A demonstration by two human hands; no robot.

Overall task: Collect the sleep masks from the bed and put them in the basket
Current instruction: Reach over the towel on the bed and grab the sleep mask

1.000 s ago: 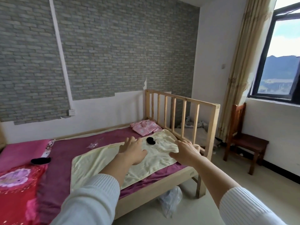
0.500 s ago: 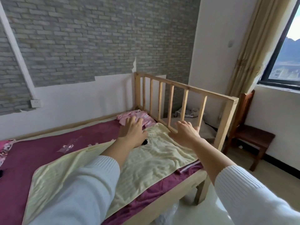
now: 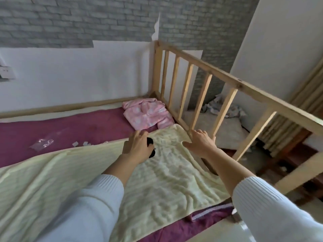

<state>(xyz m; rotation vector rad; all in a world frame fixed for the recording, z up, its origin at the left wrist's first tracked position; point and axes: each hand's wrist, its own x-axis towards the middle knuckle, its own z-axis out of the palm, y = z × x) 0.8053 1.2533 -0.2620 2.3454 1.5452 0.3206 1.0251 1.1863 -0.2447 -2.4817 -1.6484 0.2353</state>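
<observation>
A black sleep mask (image 3: 151, 148) lies on the pale yellow blanket (image 3: 167, 180) spread over the bed. My left hand (image 3: 137, 147) lies over it and covers most of it. Only the mask's right edge shows beside my palm, so the grip is hidden. My right hand (image 3: 201, 144) rests on the blanket's far corner with fingers spread, holding nothing, close to the wooden rail (image 3: 206, 95). No basket is in view.
A folded pink garment (image 3: 146, 114) sits in the bed's far corner on the maroon sheet (image 3: 70, 131). Clear plastic wrappers (image 3: 42, 144) lie on the sheet at left. Past the rail are rumpled cloths (image 3: 225, 109) and a wooden chair (image 3: 288, 154).
I have moved closer and now look down more steeply. My left hand has reached forward onto the mask and covers it. My right hand has slid to the blanket corner by the rail.
</observation>
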